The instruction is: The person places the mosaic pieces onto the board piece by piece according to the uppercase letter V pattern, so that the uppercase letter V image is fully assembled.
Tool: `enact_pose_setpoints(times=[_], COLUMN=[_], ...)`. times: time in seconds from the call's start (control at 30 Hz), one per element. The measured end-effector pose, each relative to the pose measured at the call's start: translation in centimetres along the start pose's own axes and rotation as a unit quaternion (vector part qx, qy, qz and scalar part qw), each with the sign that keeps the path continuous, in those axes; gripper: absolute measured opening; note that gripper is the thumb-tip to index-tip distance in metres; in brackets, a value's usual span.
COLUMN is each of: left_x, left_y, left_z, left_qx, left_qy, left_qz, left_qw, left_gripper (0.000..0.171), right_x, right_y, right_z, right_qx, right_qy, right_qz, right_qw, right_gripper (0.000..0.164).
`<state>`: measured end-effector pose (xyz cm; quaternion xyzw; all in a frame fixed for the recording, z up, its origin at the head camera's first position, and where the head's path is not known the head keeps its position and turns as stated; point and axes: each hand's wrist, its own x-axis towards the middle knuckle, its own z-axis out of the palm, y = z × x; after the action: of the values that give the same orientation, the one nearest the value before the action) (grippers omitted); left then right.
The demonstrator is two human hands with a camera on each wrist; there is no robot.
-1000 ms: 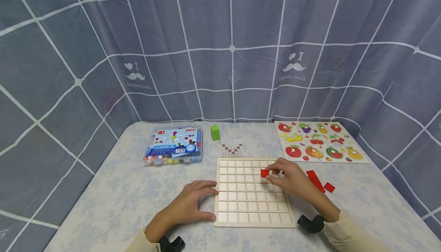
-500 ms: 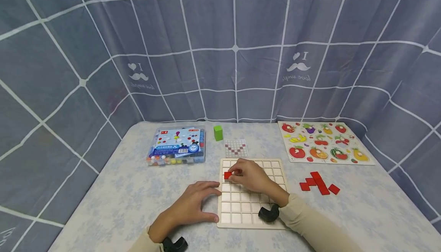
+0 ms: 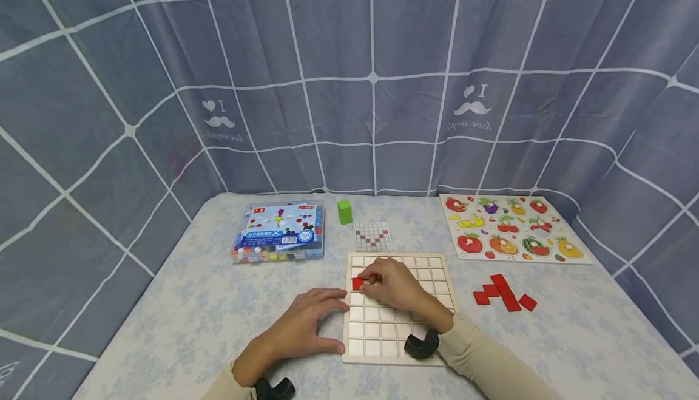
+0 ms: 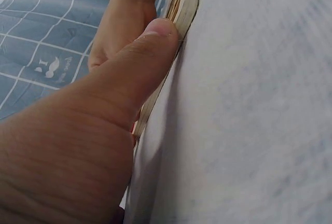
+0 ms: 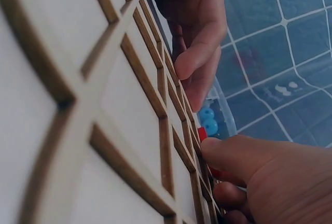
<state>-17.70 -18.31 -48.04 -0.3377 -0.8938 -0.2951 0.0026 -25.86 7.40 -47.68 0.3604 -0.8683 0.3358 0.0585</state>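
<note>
A wooden grid board with square cells lies on the table in front of me. My right hand reaches across it and pinches a small red square tile at the leftmost column, toward the far end. In the right wrist view, the thumb of that hand lies against the red tile, low at the cells. My left hand rests at the board's left side, fingers and thumb spread apart. Its thumb touches the board's edge in the left wrist view.
Several loose red tiles lie right of the board. Behind it are a card with a pink square pattern and a green block. A clear box of coloured beads stands back left, a fruit picture board back right.
My right hand has carried the red tile leftward across the board to the left column, then slightly down. The left hand has stayed at the board's edge.
</note>
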Motion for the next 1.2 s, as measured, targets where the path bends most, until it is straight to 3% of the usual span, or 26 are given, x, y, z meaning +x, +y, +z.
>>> enact_pose_setpoints(times=[1.03, 1.2], left_x=[0.02, 0.04], left_y=[-0.27, -0.17], left_z=[0.27, 0.15], left_qx=[0.004, 0.002], left_qy=[-0.006, -0.007], left_qz=[-0.002, -0.005], left_qw=[1.0, 1.0], left_gripper=[0.063, 0.063], right_x=[-0.18, -0.12], right_y=[0.34, 0.13], right_z=[0.26, -0.43], right_qx=[0.005, 0.013], right_qy=[-0.008, -0.041], right_qz=[0.006, -0.004], right_qw=[1.0, 0.999], right_gripper=[0.018, 0.023])
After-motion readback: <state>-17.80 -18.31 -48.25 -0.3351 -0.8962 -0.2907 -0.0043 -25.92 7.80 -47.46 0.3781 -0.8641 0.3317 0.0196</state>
